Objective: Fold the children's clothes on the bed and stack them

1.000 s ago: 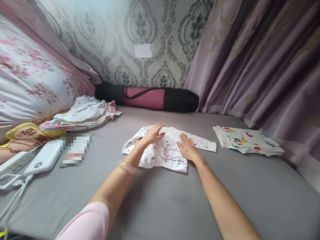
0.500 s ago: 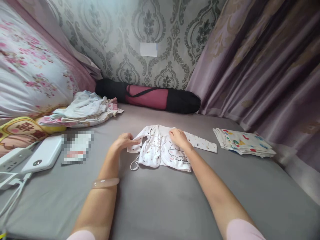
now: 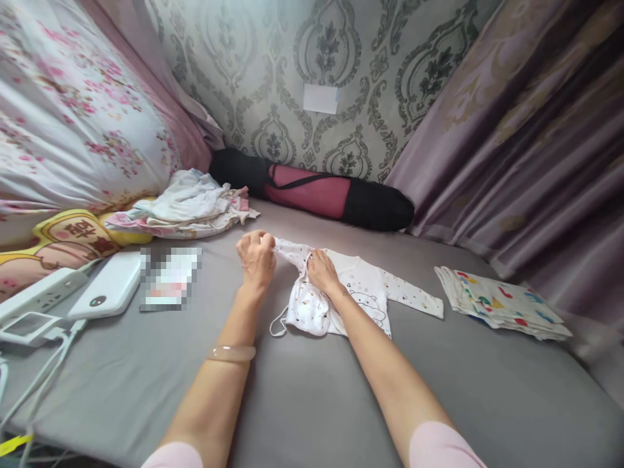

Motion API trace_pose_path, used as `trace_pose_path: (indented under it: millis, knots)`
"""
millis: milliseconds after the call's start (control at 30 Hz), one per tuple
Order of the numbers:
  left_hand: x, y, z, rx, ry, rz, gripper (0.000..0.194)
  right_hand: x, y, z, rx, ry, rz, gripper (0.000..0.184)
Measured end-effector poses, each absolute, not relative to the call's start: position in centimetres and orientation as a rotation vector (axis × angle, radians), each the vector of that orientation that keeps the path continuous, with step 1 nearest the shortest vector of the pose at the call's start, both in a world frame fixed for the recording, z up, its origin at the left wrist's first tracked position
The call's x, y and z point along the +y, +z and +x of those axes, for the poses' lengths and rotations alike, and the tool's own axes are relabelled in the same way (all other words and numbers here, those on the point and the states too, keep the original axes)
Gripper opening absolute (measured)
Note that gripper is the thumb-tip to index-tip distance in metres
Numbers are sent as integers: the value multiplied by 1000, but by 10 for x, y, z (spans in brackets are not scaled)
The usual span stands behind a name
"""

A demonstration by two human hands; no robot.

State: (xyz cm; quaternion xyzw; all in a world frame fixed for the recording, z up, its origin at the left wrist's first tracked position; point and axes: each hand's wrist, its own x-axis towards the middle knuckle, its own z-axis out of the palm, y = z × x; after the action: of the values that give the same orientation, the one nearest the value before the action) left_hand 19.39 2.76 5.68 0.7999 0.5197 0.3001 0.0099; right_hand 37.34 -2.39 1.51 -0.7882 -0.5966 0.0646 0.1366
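Observation:
A small white baby shirt (image 3: 363, 279) with tiny prints and a line-drawn animal lies spread on the grey sheet. Its right-hand sleeve stretches out flat, and a thin tie string loops out at its lower left. My left hand (image 3: 257, 258) is closed on the cuff of the left-hand sleeve and pulls it out taut, slightly raised. Closed over the fabric where that sleeve meets the body is my right hand (image 3: 322, 270); its fingertips are partly hidden in the cloth. Beneath it, the left front panel is bunched.
Folded cloths (image 3: 504, 302) with colourful prints are stacked at right. On the left are a pile of baby clothes (image 3: 190, 201), a power bank (image 3: 110, 286), a power strip (image 3: 46, 296) with cables and a pixelated flat item (image 3: 170, 279). A long black-and-red bag (image 3: 312, 192) lies along the wall.
My left hand has lifted and drawn the sleeve outward to the upper left. My right hand has moved left from the shirt's middle to the sleeve's base. The view has shifted slightly.

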Motion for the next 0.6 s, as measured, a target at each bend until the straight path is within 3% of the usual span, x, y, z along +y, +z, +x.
trace_pose_path:
  millis: [200,467,600]
  knots:
    - [51,31,169,1929,496,2161,44,-31,13,364,-1729,262,-2355,63]
    - [63,28,179,2101,574,1911,50,-30,14,363,-1749,223,-2376,61]
    - [77,25,183,2054,537,1785,38,-29,14,362,-1755,214,-2430,61]
